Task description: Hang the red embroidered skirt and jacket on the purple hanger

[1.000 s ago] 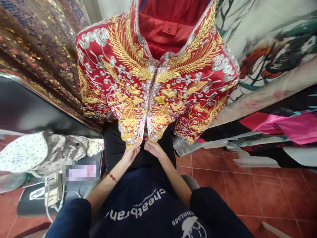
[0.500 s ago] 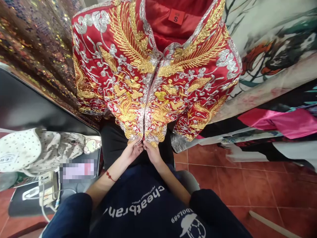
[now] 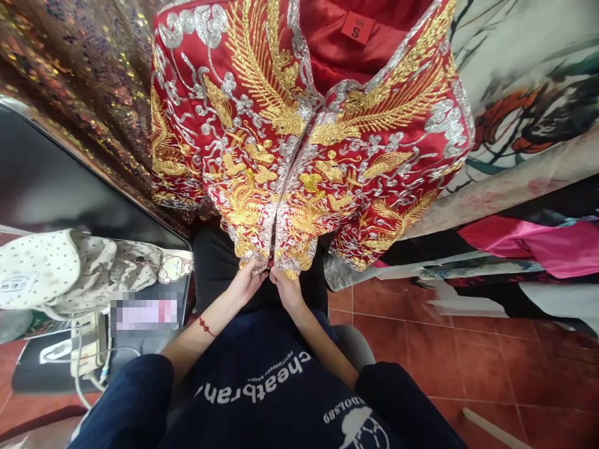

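A red jacket (image 3: 262, 143) thick with gold and silver embroidery hangs in front of me, its front edges meeting down the middle. A red size label marked S (image 3: 357, 28) shows inside the collar. My left hand (image 3: 247, 284) pinches the bottom hem of the left front panel. My right hand (image 3: 285, 288) pinches the hem of the right panel, touching the left hand. Both hands are closed on the fabric at the opening's lowest point. A red string bracelet (image 3: 204, 326) circles my left wrist. Black fabric (image 3: 213, 268) hangs under the jacket.
Brown sequinned fabric (image 3: 79, 81) hangs at the left above a black surface (image 3: 51, 193). A spotted white cloth item (image 3: 56, 271) and cables (image 3: 87, 358) lie at the lower left. Printed and pink fabrics (image 3: 528, 187) pile up at the right. The floor is red tile (image 3: 468, 368).
My two hands have drawn together at the jacket's bottom hem, closing the gap between the front panels. The view has shifted slightly, so the jacket sits higher and more to the right.
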{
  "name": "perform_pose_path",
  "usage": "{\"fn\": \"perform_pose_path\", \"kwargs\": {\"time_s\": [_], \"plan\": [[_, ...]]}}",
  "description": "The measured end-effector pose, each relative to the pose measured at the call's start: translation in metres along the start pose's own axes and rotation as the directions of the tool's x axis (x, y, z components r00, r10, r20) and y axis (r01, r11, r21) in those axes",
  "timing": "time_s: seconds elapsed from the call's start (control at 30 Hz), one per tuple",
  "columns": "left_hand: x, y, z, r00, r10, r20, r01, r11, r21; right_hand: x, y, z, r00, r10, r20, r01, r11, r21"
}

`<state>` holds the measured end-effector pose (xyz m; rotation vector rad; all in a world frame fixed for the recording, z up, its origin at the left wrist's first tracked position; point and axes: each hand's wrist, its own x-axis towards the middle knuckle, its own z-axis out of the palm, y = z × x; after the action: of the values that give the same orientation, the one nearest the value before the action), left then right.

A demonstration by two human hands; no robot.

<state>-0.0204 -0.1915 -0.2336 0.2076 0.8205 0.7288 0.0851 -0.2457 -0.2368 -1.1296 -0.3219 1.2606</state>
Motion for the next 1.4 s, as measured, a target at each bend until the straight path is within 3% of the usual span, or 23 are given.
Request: {"fn": "perform_pose_path", "kwargs": {"time_s": [0.47,1.4], "plan": [[-0.0017,0.0039,0.0035,0.995,-0.094,0.014,0.095,0.993,-0.069,0.0027,0.0031,-0.0039,1.0,-0.012,-0.014,0.012,1.0,0.005],[-0.0052,0.0056,0.0048,0.995,-0.096,0.023,0.096,0.995,-0.022,0.005,0.0048,-0.003,0.997,-0.045,-0.06,0.043,0.999,-0.024]]}}
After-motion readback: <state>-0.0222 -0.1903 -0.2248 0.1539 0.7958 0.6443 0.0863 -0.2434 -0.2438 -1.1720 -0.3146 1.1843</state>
